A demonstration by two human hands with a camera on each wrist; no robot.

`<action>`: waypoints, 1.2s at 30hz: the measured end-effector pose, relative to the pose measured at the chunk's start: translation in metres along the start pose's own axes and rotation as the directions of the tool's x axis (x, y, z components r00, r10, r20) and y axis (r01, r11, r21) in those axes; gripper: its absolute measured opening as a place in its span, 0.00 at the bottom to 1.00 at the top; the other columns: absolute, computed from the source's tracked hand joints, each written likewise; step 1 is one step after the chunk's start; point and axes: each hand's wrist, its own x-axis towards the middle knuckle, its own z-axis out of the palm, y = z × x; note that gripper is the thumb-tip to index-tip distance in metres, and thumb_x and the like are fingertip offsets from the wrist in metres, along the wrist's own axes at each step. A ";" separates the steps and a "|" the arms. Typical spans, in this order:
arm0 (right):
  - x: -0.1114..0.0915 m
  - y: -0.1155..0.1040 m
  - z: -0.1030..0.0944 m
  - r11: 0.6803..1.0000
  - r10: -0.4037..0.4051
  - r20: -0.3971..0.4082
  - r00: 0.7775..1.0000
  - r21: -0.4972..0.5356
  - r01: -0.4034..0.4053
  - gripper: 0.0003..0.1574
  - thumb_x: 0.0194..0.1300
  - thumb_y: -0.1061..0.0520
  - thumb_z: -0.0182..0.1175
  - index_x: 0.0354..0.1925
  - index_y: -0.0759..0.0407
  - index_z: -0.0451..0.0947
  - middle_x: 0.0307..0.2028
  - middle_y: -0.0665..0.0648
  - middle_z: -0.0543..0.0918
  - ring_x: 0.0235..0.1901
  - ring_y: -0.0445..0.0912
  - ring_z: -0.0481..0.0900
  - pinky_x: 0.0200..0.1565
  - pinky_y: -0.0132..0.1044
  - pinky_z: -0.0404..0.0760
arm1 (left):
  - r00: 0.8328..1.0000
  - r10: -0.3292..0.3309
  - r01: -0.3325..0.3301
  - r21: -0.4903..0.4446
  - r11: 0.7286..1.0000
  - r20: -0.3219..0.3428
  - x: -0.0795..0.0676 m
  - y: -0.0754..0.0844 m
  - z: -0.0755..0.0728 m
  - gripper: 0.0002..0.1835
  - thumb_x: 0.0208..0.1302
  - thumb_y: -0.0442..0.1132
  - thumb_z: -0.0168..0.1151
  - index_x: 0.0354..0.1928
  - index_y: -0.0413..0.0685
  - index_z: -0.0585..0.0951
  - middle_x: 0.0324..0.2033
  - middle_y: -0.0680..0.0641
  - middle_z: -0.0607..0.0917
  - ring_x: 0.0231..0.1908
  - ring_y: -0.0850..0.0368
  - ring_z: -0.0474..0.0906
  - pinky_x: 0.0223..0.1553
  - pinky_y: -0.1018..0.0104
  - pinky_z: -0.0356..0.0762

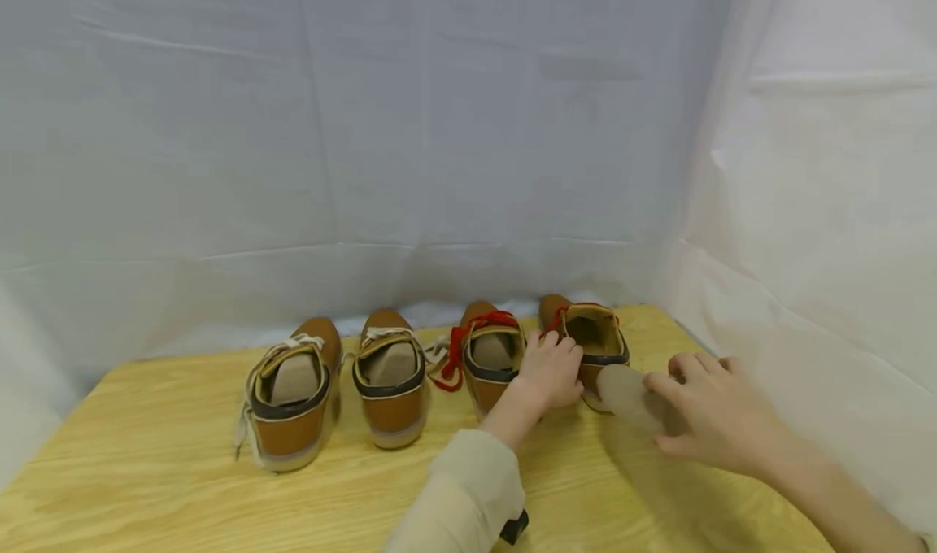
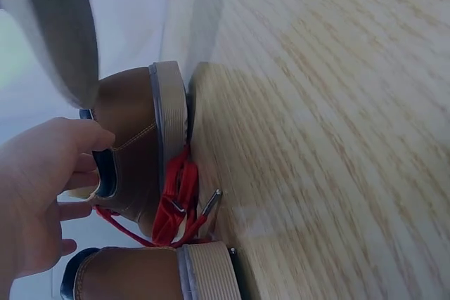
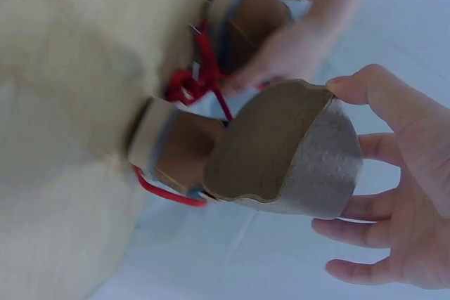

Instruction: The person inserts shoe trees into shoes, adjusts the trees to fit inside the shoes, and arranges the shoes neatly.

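My right hand [image 1: 713, 415] holds a grey-brown moulded shoe insert [image 3: 281, 152] between thumb and fingers, above the table at the right. The insert is rounded and hollow on one side. My left hand [image 1: 549, 370] grips the collar of the rightmost brown shoe [image 2: 130, 107], thumb at its outer edge and the other fingers behind it. That shoe has red laces [image 2: 179, 201] and its inside shows hollow in the head view. Just left of this hand stands another red-laced shoe [image 1: 486, 366], with a similar insert [image 1: 492, 350] inside.
Two brown shoes with white laces, one at far left [image 1: 293, 431] and one beside it [image 1: 391, 411], stand in the same row, inserts inside. They rest on a wood-grain table [image 1: 183, 431]. White sheeting [image 1: 439, 171] hangs behind and at the right.
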 end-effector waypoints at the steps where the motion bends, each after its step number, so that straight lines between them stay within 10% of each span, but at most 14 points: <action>1: 0.001 0.003 -0.002 1.000 0.013 0.008 1.000 0.012 -0.013 0.32 0.38 0.37 0.70 0.42 0.49 0.78 0.34 0.54 0.73 0.35 0.53 0.72 0.34 0.55 0.69 | 1.000 0.002 -0.002 -0.003 1.000 -0.002 0.000 0.000 0.001 0.22 0.65 0.55 0.52 0.59 0.60 0.71 0.58 0.58 0.70 0.59 0.56 0.61 0.61 0.53 0.53; 36: 0.057 0.046 0.017 0.992 0.007 0.073 0.997 0.127 -0.016 0.31 0.44 0.44 0.70 0.47 0.55 0.77 0.42 0.61 0.76 0.42 0.58 0.74 0.35 0.56 0.70 | 0.999 -0.031 0.031 0.008 0.999 0.012 -0.001 0.005 0.001 0.26 0.63 0.58 0.51 0.61 0.59 0.69 0.58 0.56 0.69 0.61 0.56 0.59 0.63 0.53 0.50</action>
